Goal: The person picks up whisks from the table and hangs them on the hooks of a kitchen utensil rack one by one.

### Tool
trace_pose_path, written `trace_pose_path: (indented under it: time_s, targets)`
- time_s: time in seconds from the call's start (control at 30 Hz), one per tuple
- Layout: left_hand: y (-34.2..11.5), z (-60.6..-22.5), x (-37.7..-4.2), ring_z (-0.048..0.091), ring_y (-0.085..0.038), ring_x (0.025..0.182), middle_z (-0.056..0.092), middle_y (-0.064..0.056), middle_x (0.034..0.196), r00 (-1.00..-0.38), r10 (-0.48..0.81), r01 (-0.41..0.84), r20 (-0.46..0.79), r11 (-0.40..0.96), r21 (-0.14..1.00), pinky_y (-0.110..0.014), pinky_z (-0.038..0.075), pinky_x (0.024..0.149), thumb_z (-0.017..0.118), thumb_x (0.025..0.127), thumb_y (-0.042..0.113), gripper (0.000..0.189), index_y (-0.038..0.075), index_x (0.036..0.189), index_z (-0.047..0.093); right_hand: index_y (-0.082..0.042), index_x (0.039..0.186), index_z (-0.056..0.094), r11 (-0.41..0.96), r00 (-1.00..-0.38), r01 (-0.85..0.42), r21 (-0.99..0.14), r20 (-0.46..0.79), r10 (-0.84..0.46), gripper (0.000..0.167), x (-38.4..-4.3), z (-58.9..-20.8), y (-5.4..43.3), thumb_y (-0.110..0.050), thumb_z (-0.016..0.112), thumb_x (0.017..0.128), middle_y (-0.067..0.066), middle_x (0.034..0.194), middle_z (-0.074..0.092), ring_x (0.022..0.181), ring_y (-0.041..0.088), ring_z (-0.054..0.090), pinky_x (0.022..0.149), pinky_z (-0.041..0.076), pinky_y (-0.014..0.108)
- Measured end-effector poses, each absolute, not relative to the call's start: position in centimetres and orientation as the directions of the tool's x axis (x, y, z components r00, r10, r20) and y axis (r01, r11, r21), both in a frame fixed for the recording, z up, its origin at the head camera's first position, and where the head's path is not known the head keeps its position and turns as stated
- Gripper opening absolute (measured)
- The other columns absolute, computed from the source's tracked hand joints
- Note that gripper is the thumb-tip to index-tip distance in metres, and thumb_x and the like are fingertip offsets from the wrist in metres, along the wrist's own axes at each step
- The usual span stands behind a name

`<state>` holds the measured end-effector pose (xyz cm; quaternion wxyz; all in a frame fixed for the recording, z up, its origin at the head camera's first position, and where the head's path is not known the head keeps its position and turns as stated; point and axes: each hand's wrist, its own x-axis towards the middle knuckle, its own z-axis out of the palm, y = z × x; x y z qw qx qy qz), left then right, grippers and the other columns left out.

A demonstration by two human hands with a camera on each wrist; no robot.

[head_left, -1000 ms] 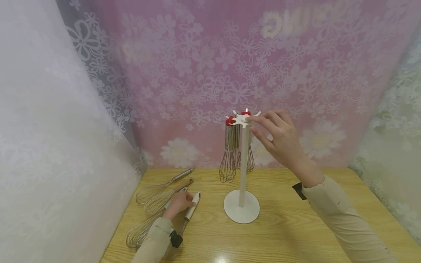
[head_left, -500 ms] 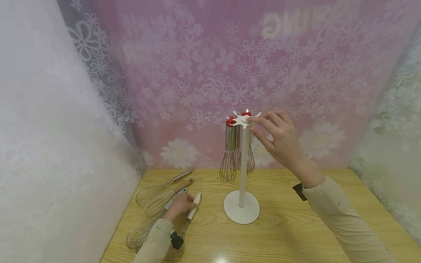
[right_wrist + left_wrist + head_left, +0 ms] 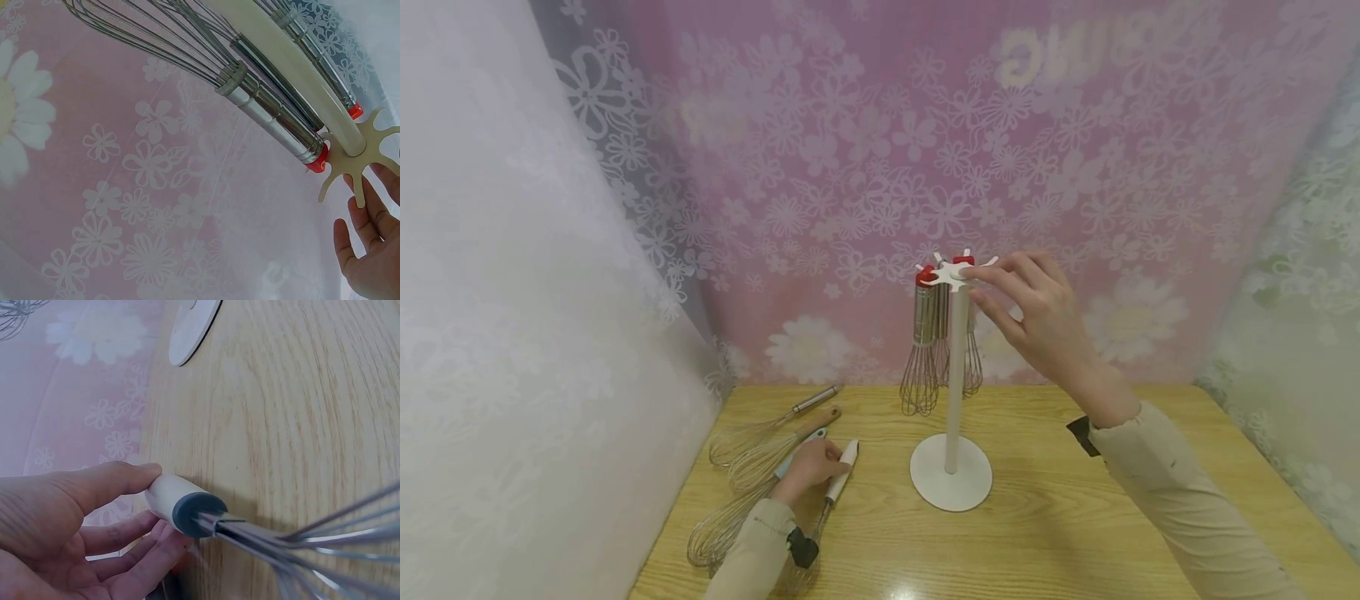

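My left hand (image 3: 811,468) pinches the cream handle of a balloon whisk (image 3: 172,497) between thumb and fingers. This whisk lies low over the table, its wires toward me; a dark blue-grey collar joins handle and wires in the left wrist view. My right hand (image 3: 1037,308) touches the star-shaped hook top (image 3: 953,274) of a white stand (image 3: 957,375), index fingertip on its centre, fingers fairly straight. In the right wrist view its fingers (image 3: 369,209) lie along the hooks. Steel whisks hang on the far side, including a red-capped whisk (image 3: 925,312) and another red-capped whisk (image 3: 325,69).
Left of my left hand lie a steel-handled whisk (image 3: 815,400), a wooden-handled whisk (image 3: 817,423) and a blue-handled whisk (image 3: 786,464). The stand's round base (image 3: 951,492) sits on the wooden table (image 3: 1037,508). Flowered cloth walls (image 3: 880,167) enclose the back and sides.
The cream whisk's handle has shifted slightly right with my left hand. The hook top and hanging whisks have turned a very little. My right hand stays nearly still.
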<state>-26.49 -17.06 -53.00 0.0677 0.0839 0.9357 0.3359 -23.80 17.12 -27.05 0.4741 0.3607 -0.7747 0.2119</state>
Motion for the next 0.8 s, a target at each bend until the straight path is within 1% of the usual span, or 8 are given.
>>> trace_pose_path:
  time_s: [0.1,0.2,0.3,0.4,0.6,0.73,0.8]
  targets:
    - [-17.3,-52.8,-26.3,0.066,-0.022,0.083,0.072,-0.010,0.097,-0.981,0.184,0.097,-0.068,0.757,0.646,-0.037,0.058,0.070,0.080,0.087,0.022,0.030,-0.001,0.106,0.073,-0.010,0.120,0.074,0.646,-0.286,-0.763,0.018,0.887,-0.362,0.046,-23.8,-27.0,17.1,-0.046,0.049,0.106,0.015,0.096,0.064,0.098,0.037,0.053,0.078,0.044,0.047]
    - [-17.5,-52.5,-26.2,0.066,-0.025,0.090,0.071,-0.009,0.101,-0.983,0.169,0.083,-0.069,0.751,0.655,-0.042,0.058,0.075,0.080,0.088,0.023,0.032,0.001,0.109,0.073,-0.010,0.120,0.074,0.643,-0.284,-0.765,0.021,0.886,-0.366,0.037,-23.8,-26.9,17.1,-0.038,0.056,0.105,0.015,0.094,0.063,0.098,0.037,0.053,0.077,0.044,0.045]
    - [-17.6,-52.3,-26.1,0.065,-0.025,0.091,0.070,-0.009,0.100,-0.985,0.155,0.068,-0.069,0.732,0.678,-0.042,0.058,0.076,0.080,0.087,0.023,0.033,0.001,0.111,0.072,-0.011,0.120,0.074,0.640,-0.284,-0.768,0.016,0.887,-0.363,0.025,-23.8,-26.8,17.1,-0.024,0.066,0.100,0.015,0.093,0.062,0.098,0.035,0.054,0.074,0.043,0.042]
    - [-17.6,-52.1,-26.2,0.065,-0.024,0.089,0.070,-0.009,0.099,-0.987,0.145,0.052,-0.071,0.704,0.709,-0.040,0.058,0.073,0.080,0.087,0.022,0.035,0.000,0.113,0.072,-0.011,0.120,0.074,0.637,-0.288,-0.771,0.008,0.887,-0.360,0.025,-23.8,-26.8,17.1,-0.014,0.071,0.095,0.014,0.093,0.062,0.096,0.034,0.055,0.072,0.043,0.040]
    - [-17.7,-52.0,-26.1,0.066,-0.025,0.090,0.069,-0.014,0.104,-0.987,0.131,0.004,-0.098,0.617,0.787,-0.034,0.061,0.068,0.080,0.089,0.018,0.037,-0.003,0.117,0.068,-0.012,0.121,0.074,0.635,-0.290,-0.772,0.009,0.885,-0.365,0.024,-23.7,-26.8,17.1,-0.017,0.068,0.098,0.013,0.094,0.062,0.090,0.031,0.056,0.068,0.041,0.038]
    - [-17.6,-51.6,-25.9,0.067,-0.025,0.088,0.069,-0.017,0.104,-0.987,0.143,0.027,-0.071,0.585,0.811,-0.037,0.062,0.066,0.079,0.089,0.017,0.038,-0.004,0.119,0.067,-0.011,0.121,0.074,0.641,-0.304,-0.768,0.002,0.879,-0.367,0.024,-23.7,-26.8,17.2,-0.015,0.069,0.097,0.014,0.096,0.063,0.088,0.031,0.056,0.068,0.041,0.039]
    - [-17.6,-51.3,-25.8,0.068,-0.025,0.086,0.070,-0.017,0.104,-0.988,0.145,0.041,-0.054,0.580,0.814,-0.039,0.062,0.066,0.079,0.089,0.016,0.039,-0.004,0.120,0.067,-0.011,0.121,0.073,0.645,-0.318,-0.764,-0.007,0.874,-0.368,0.025,-23.7,-26.8,17.2,-0.013,0.070,0.096,0.014,0.100,0.064,0.092,0.033,0.059,0.069,0.043,0.040]
